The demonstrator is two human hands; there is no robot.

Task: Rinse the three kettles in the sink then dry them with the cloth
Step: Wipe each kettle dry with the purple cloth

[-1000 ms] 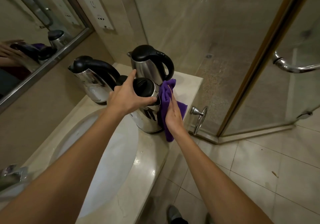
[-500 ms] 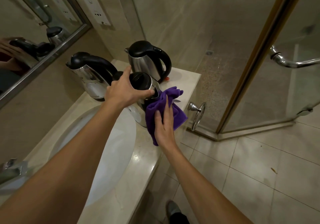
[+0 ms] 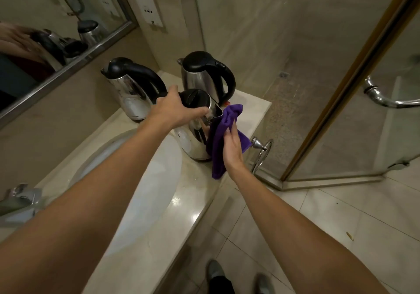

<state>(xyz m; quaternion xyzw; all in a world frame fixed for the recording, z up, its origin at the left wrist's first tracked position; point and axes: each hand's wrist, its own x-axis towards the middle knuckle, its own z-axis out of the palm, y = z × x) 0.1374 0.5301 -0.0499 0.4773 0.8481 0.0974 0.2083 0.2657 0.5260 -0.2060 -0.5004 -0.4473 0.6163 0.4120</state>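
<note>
The near kettle (image 3: pixel 191 141) stands upright on the counter (image 3: pixel 250 109), at the rim of the sink (image 3: pixel 141 180), which lies at its 7 o'clock. The left hand (image 3: pixel 175 109) grips its black lid from above, fingers curled over the top and thumb on the near edge, as it did half a second ago.

What has changed is the right hand (image 3: pixel 233 149). Half a second ago it lay flat on the cloth (image 3: pixel 227 116) against the kettle's front, at about 6 o'clock. Now it has swung round to the kettle's 3 to 4 o'clock side, with straight fingers held close together pressing the purple cloth to the steel wall. The cloth has gone with it: its top is bunched just beside the spout, which now shows bare and points to about 2 o'clock (before, the cloth hid it). Its lower end hangs below the wrist over the counter's front edge. The kettle's front, covered before, now shows shiny metal.

The other two kettles have not moved. The left kettle (image 3: pixel 134 93) stands at 10 o'clock of the near one, and the back kettle (image 3: pixel 202 77) at 12 to 1 o'clock, close behind it. Both are upright with their lids shut.

A towel ring (image 3: pixel 261 155) hangs off the counter's end at 4 o'clock, near the right hand. The tap (image 3: pixel 20 197) sits at the sink's 9 o'clock.
</note>
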